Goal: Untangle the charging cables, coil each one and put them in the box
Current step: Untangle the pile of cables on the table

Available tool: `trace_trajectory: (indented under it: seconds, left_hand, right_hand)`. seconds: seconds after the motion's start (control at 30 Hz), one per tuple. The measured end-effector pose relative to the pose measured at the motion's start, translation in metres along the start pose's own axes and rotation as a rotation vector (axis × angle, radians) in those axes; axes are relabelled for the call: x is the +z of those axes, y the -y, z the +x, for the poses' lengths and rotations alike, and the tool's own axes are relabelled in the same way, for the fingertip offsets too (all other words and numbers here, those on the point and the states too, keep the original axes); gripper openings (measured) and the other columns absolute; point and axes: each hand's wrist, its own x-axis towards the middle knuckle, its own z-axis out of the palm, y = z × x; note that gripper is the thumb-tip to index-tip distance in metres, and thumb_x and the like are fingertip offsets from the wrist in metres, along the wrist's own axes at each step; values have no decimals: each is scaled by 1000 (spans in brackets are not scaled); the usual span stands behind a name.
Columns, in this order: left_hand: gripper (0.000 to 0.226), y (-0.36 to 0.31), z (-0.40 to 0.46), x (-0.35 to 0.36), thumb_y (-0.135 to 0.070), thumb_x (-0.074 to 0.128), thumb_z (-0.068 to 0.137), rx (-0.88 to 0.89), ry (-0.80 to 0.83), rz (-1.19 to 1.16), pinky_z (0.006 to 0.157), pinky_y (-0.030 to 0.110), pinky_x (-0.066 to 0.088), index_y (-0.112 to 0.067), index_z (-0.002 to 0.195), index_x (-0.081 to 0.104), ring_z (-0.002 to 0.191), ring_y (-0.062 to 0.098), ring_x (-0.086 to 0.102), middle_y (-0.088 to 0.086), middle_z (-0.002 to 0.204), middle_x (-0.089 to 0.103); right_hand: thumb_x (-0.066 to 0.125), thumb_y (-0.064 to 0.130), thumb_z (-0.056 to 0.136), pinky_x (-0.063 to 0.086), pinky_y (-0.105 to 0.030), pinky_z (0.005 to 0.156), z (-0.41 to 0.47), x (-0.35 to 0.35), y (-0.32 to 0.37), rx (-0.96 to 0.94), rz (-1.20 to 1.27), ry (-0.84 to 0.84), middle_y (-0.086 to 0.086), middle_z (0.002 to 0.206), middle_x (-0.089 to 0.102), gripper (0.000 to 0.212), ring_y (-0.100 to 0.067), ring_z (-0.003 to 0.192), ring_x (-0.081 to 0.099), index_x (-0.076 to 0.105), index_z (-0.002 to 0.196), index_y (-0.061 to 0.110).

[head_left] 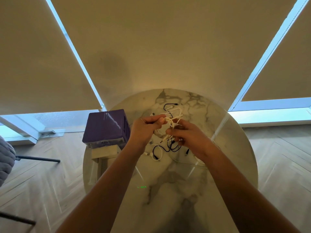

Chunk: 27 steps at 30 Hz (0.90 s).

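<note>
**Hands hold tangled cables above marble table**

Cables point(170, 122), white and black, form 1 knotted bundle lifted over the round marble table point(227, 148), with loose ends trailing onto its top. The left hand point(144, 126) pinches white strands between thumb and fingers. The right hand point(186, 133) grips the bundle just beside it. A purple box point(104, 126) sits at the table's left edge, near the hands.
</note>
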Motion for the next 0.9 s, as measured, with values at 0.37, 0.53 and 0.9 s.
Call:
trace_trajectory:
  seconds: [0.37, 0.53, 0.9]
  left_hand:
    - [17, 10, 2, 8, -10, 64, 89, -74, -3, -18, 88, 32, 52, -19, 100, 72, 89, 18, 65, 7, 94, 74]
    - [18, 6, 5, 3, -11, 62, 91, -156, -21, -161, 73, 18, 55, -14, 105, 72, 84, 10, 65, 5, 96, 73]
    - [16, -3, 11, -4, -8, 58, 93, -244, -28, -305, 87, 27, 54, -12, 103, 70, 84, 11, 64, 4, 91, 70]
  right_hand:
    - [66, -5, 80, 58, -35, 63, -4, 12, -4, 19, -100, -148, -9, 93, 61, 46, -23, 66, 65, 48, 120, 11]
    - [74, -2, 72, 58, -40, 67, 1, 13, -22, 33, -241, -176, -10, 90, 61, 59, -22, 66, 62, 45, 120, 17]
    - [63, -3, 74, 42, -16, 52, -4, 9, -49, -14, -540, -207, 8, 60, 52, 23, -3, 53, 49, 70, 88, 15]
